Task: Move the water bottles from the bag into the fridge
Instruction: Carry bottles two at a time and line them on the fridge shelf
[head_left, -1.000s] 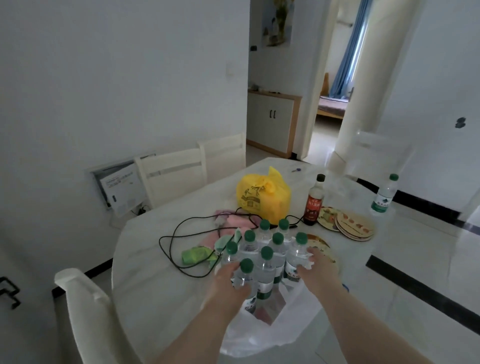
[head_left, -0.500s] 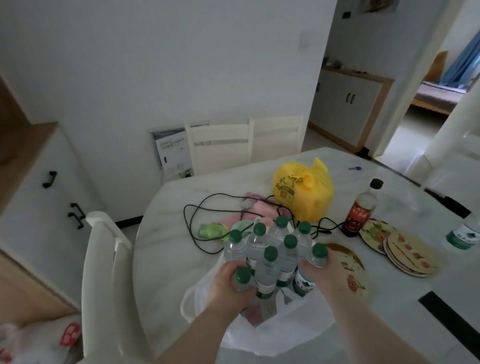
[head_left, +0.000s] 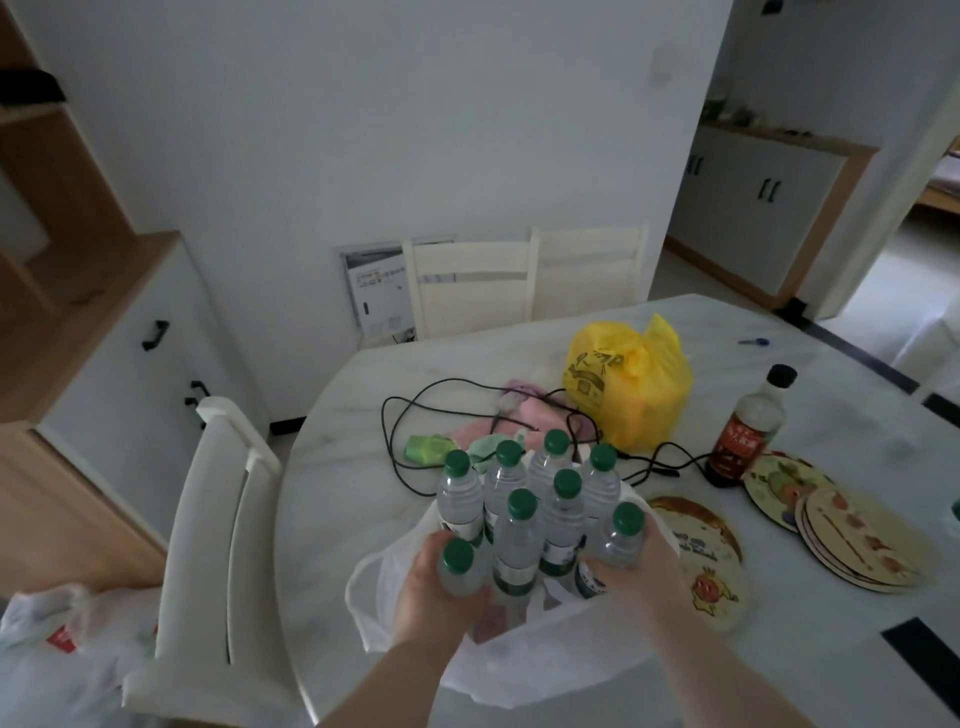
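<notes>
A cluster of several clear water bottles (head_left: 519, 530) with green caps is lifted just above a white plastic bag (head_left: 519, 654) lying open at the near edge of the marble table (head_left: 332, 519). My left hand (head_left: 431, 592) grips the cluster from its left side, fingers round the nearest bottle. My right hand (head_left: 639, 566) grips the right side of the cluster. The bottles' lower parts are hidden by my hands. No fridge is in view.
A yellow bag (head_left: 628, 395), a dark sauce bottle (head_left: 743, 431), black cables (head_left: 415, 415), cloths and round placemats (head_left: 852, 530) lie on the table. White chairs (head_left: 218, 545) stand at its left and far side. A cabinet with drawers (head_left: 104, 374) is at left.
The view has swung left, bringing the cabinet and near chair into sight. Both hands keep hold of the bottle cluster above the bag.
</notes>
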